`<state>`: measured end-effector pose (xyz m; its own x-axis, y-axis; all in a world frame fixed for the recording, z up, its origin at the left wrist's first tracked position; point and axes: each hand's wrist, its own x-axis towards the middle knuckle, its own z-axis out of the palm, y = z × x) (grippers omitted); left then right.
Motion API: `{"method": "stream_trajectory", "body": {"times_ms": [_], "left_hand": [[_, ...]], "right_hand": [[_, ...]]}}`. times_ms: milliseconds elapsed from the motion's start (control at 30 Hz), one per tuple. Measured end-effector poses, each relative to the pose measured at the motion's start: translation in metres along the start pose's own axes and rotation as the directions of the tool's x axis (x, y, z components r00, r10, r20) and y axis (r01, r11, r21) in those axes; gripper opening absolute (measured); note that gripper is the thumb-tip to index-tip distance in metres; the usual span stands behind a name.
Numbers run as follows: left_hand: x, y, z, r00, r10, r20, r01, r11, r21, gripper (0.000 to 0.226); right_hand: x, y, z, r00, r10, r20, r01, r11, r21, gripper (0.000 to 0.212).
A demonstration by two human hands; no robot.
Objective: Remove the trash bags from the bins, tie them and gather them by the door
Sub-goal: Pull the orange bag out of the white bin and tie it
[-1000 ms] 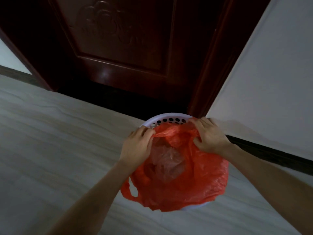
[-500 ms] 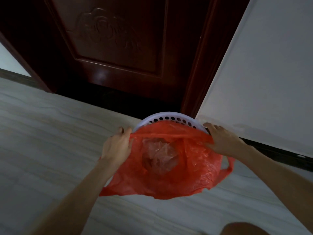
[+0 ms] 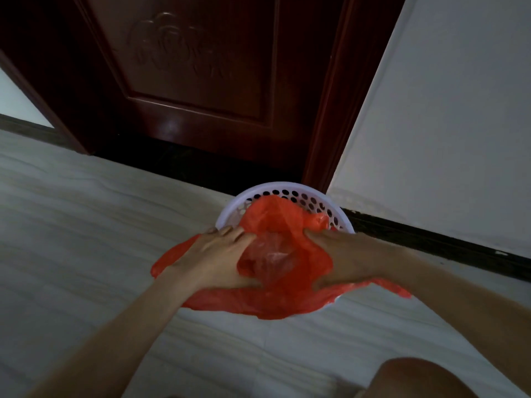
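Observation:
A red plastic trash bag [image 3: 267,300] lines a white perforated bin [image 3: 283,188] that stands on the floor by the door frame. Crumpled clear plastic [image 3: 273,257] lies inside the bag. My left hand [image 3: 214,255] grips the bag's left rim, thumb along the near edge. My right hand [image 3: 343,254] grips the right rim, fingers tucked into the opening. The far edge of the bag has come off the bin's rim and sags inward; the near part drapes over the front and sides.
A dark wooden door [image 3: 201,81] and its frame [image 3: 324,139] stand just behind the bin. A white wall [image 3: 445,139] with a dark skirting board [image 3: 431,242] runs to the right. Pale tiled floor [image 3: 86,225] spreads left. A knee [image 3: 416,377] shows at bottom right.
Both hands moved from the bag's far rim to its sides and drew inward. The bag's far edge slipped off the bin rim and more of the perforated wall shows.

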<state>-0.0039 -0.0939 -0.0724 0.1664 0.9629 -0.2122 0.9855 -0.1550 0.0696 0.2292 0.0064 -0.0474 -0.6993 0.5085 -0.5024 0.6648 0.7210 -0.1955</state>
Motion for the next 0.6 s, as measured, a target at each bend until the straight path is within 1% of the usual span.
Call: {"method": "stream_trajectory", "body": {"times_ms": [67, 100, 133, 167, 200, 233, 267, 333, 367, 400, 433, 467, 500, 567, 600], "left_hand": [[-0.009, 0.003, 0.006, 0.990, 0.019, 0.139, -0.024, 0.999, 0.030, 0.112], [-0.015, 0.003, 0.010, 0.980, 0.028, 0.199, -0.038, 0.998, 0.046, 0.119], [-0.018, 0.002, 0.013, 0.973, 0.041, 0.227, -0.061, 0.995, 0.083, 0.121], [-0.021, 0.001, 0.018, 0.978, 0.069, 0.196, -0.097, 0.986, 0.135, 0.119], [-0.020, -0.001, 0.021, 0.988, 0.120, 0.095, -0.136, 0.973, 0.186, 0.110], [-0.019, -0.003, 0.022, 0.989, 0.150, 0.014, -0.150, 0.970, 0.190, 0.094], [-0.016, -0.005, 0.019, 0.988, 0.151, 0.011, -0.151, 0.981, 0.121, 0.076], [-0.013, -0.010, 0.011, 0.989, 0.111, 0.096, -0.102, 0.990, -0.096, 0.041], [-0.011, -0.013, 0.008, 0.989, 0.091, 0.115, -0.072, 0.984, -0.163, 0.028], [-0.010, -0.015, 0.003, 0.994, 0.056, 0.097, -0.036, 0.980, -0.193, 0.022], [-0.008, -0.018, 0.002, 0.998, 0.007, 0.068, 0.007, 0.979, -0.204, 0.021], [-0.006, -0.020, 0.001, 0.998, -0.053, 0.037, 0.060, 0.976, -0.211, 0.021], [-0.005, -0.020, 0.002, 0.994, -0.108, -0.012, 0.101, 0.961, -0.256, 0.021], [-0.002, -0.016, 0.003, 0.966, -0.217, -0.138, 0.136, 0.886, -0.444, 0.021], [0.000, -0.013, 0.000, 0.941, -0.277, -0.194, 0.137, 0.837, -0.530, 0.025]], "right_hand": [[-0.004, -0.001, 0.015, 0.992, -0.033, 0.125, 0.049, 0.990, -0.131, 0.109], [-0.005, 0.001, 0.020, 0.988, -0.046, 0.148, 0.075, 0.978, -0.197, 0.111], [-0.003, 0.003, 0.025, 0.988, -0.061, 0.145, 0.096, 0.964, -0.249, 0.109], [-0.001, 0.005, 0.028, 0.989, -0.073, 0.131, 0.107, 0.955, -0.275, 0.105], [0.001, 0.008, 0.029, 0.990, -0.083, 0.116, 0.113, 0.954, -0.279, 0.099], [0.003, 0.010, 0.029, 0.989, -0.090, 0.121, 0.119, 0.958, -0.259, 0.091], [0.003, 0.012, 0.027, 0.987, -0.097, 0.129, 0.124, 0.968, -0.218, 0.082], [0.005, 0.014, 0.024, 0.982, -0.110, 0.152, 0.131, 0.982, -0.134, 0.063], [0.006, 0.015, 0.022, 0.979, -0.115, 0.166, 0.131, 0.987, -0.093, 0.053], [0.008, 0.015, 0.019, 0.979, -0.120, 0.167, 0.129, 0.991, -0.044, 0.042], [0.011, 0.016, 0.017, 0.980, -0.122, 0.156, 0.122, 0.993, 0.010, 0.032], [0.013, 0.016, 0.014, 0.984, -0.119, 0.136, 0.113, 0.992, 0.046, 0.024], [0.016, 0.017, 0.012, 0.988, -0.110, 0.108, 0.104, 0.993, 0.059, 0.020], [0.022, 0.017, 0.013, 0.995, -0.096, 0.013, 0.095, 0.993, 0.071, 0.017], [0.027, 0.016, 0.014, 0.993, -0.092, -0.074, 0.098, 0.991, 0.086, 0.016]]}}
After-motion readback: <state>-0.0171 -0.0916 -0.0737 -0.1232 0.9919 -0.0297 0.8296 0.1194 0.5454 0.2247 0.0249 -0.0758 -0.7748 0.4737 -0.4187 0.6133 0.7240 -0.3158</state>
